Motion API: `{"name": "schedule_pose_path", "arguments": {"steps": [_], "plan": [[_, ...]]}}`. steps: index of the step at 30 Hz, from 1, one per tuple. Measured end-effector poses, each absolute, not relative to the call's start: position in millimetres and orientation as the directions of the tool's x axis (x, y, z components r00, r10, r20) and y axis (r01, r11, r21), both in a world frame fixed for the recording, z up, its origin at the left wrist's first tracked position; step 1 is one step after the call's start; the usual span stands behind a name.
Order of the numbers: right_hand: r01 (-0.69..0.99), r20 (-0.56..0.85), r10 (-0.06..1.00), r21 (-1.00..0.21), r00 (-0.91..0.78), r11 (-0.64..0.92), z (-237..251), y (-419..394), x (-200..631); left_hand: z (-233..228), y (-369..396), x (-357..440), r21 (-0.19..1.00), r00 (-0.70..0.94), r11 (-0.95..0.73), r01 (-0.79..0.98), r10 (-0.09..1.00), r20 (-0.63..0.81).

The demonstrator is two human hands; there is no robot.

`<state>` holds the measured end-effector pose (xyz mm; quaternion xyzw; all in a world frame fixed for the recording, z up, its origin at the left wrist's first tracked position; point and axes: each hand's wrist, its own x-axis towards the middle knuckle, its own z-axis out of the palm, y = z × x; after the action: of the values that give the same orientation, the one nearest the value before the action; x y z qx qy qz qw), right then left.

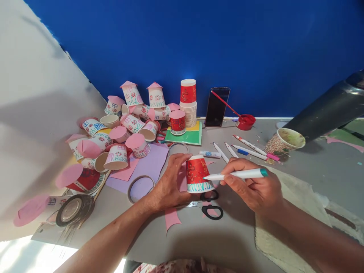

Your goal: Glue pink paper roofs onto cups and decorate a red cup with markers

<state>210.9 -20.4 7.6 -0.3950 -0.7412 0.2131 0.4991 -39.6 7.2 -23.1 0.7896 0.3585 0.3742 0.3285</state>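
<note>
The left hand (170,182) wraps around an upturned red paper cup (196,174) standing on the grey counter (199,235), while the right hand (253,187) pinches a white marker (236,174) with its tip at the cup's side. Black scissors (209,204) lie just below the cup, and a heap of decorated cups (125,129) crowds the left. A blue wall (199,45) closes the far edge; bare counter lies near the person.

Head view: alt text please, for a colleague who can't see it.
A left hand steadies an upturned red paper cup on a grey table while the right hand holds a teal-capped marker to its side. Decorated cups with pink lids are heaped behind; scissors lie below.
</note>
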Motion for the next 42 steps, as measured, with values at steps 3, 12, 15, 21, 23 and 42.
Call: {"name": "schedule_pose_path", "arguments": {"steps": [3,12,15,21,23,42], "plan": [[0.374,0.545,0.815,-0.726,-0.199,0.577,6.8,-20.7,211.0,-22.8,7.6,-40.0,0.778,0.468,-0.525,0.345,0.815,0.341],[0.343,0.562,0.796,-0.719,-0.225,0.604,4.6,-22.0,210.8,-21.5,6.3,-40.7,0.760,0.492,-0.535,0.371,0.807,0.328],[0.340,0.574,0.787,-0.711,-0.226,0.616,3.0,-21.6,209.9,-23.5,6.1,-41.3,0.748,0.505,-0.558,0.359,0.791,0.347],[0.324,0.560,0.788,-0.718,-0.256,0.616,4.5,-20.8,208.1,-28.2,6.4,-42.8,0.712,0.504,-0.577,0.400,0.787,0.355],[0.328,0.561,0.786,-0.714,-0.260,0.619,6.7,-21.0,208.5,-27.1,6.8,-43.2,0.708,0.502,-0.581,0.400,0.786,0.361],[0.332,0.605,0.780,-0.712,-0.160,0.619,7.9,-20.2,212.7,-30.8,8.2,-47.1,0.723,0.508,-0.578,0.378,0.782,0.360]]}}
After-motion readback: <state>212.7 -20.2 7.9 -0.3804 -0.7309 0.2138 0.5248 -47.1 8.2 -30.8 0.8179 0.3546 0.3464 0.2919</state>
